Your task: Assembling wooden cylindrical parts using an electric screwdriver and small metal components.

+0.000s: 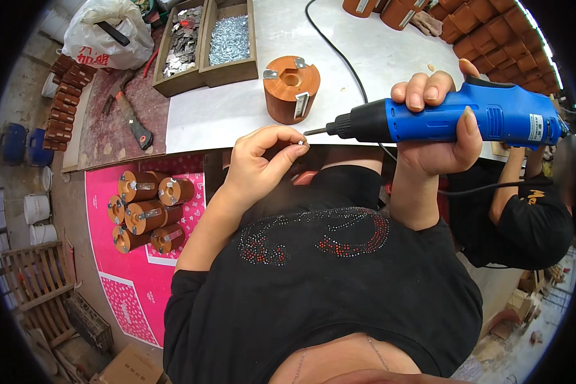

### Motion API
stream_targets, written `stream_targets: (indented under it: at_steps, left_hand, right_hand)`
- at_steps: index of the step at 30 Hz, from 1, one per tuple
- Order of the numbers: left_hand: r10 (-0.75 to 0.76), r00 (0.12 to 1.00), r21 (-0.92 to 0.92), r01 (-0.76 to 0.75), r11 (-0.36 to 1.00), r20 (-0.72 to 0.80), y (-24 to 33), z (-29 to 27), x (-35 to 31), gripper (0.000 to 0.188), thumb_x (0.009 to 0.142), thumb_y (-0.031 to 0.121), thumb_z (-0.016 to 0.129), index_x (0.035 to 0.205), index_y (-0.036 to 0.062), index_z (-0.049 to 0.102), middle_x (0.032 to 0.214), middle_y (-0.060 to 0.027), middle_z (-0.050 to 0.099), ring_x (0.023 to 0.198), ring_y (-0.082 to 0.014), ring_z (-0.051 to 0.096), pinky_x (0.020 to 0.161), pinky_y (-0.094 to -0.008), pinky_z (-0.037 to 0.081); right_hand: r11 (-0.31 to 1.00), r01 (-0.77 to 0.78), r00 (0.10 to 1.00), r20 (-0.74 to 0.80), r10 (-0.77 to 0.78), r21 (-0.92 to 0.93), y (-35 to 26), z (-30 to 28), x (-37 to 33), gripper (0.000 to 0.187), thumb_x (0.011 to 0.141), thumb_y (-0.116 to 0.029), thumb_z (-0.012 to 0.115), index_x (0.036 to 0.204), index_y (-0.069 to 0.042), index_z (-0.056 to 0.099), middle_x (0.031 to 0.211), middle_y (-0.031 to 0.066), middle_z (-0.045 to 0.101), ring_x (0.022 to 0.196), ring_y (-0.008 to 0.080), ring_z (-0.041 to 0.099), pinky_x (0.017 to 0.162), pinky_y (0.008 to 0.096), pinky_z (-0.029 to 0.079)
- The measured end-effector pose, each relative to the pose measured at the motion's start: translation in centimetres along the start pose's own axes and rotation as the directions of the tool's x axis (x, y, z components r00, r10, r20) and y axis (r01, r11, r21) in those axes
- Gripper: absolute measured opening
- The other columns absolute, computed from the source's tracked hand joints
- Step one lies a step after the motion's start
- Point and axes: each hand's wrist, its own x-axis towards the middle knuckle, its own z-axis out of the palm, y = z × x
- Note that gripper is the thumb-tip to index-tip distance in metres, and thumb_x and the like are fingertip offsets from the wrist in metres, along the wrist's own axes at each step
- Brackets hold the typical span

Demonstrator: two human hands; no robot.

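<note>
My right hand point(438, 137) is wrapped round a blue electric screwdriver point(486, 115) with a black nose, held level above the table's front edge. Its thin bit point(317, 131) points left, the tip close to the fingertips of my left hand point(262, 160). Those fingers pinch a small, pale metallic screw point(301, 143), mostly hidden by them. Just beyond stands an orange-brown wooden cylinder point(288, 96) with a hole in its top. Small metal plates point(300, 63) sit on its upper rim, and a metal piece point(301, 105) is on its side.
A wooden tray point(253, 67) of screws point(230, 40) adjoins one of flat metal pieces point(184, 46). Left lie a hammer point(133, 121) and a white plastic bag point(105, 35). Several cylinders point(144, 216) rest on a pink sheet. A black cord point(339, 51) crosses the table; a co-worker point(525, 217) is at right.
</note>
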Motion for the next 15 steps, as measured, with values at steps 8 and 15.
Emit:
stream_targets:
  at_steps: [8, 15]
  left_hand:
    - [0.011, 0.999, 0.057, -0.013, 0.998, 0.032, 0.56, 0.67, 0.26, 0.008, 0.077, -0.004, 0.057, 0.085, -0.0040, 0.058, 0.079, -0.0067, 0.060, 0.073, -0.0100, 0.057, 0.065, -0.0206, 0.046]
    - [0.054, 0.996, 0.087, -0.061, 0.994, 0.072, 0.71, 0.58, 0.23, 0.008, 0.076, -0.004, 0.057, 0.084, -0.0045, 0.058, 0.077, -0.0081, 0.060, 0.070, -0.0114, 0.058, 0.063, -0.0212, 0.046]
  right_hand:
    - [0.997, 0.003, 1.000, 0.003, -0.004, 0.074, -0.76, -0.16, -0.39, 0.054, 0.077, -0.021, 0.042, 0.124, -0.003, 0.021, 0.078, 0.0135, 0.052, 0.070, 0.0245, 0.055, 0.071, 0.0430, 0.046]
    - [0.999, -0.016, 0.999, 0.044, 0.015, 0.037, -0.64, -0.28, -0.53, 0.057, 0.076, -0.024, 0.045, 0.124, -0.003, 0.023, 0.078, 0.0113, 0.051, 0.067, 0.0217, 0.054, 0.069, 0.0402, 0.045]
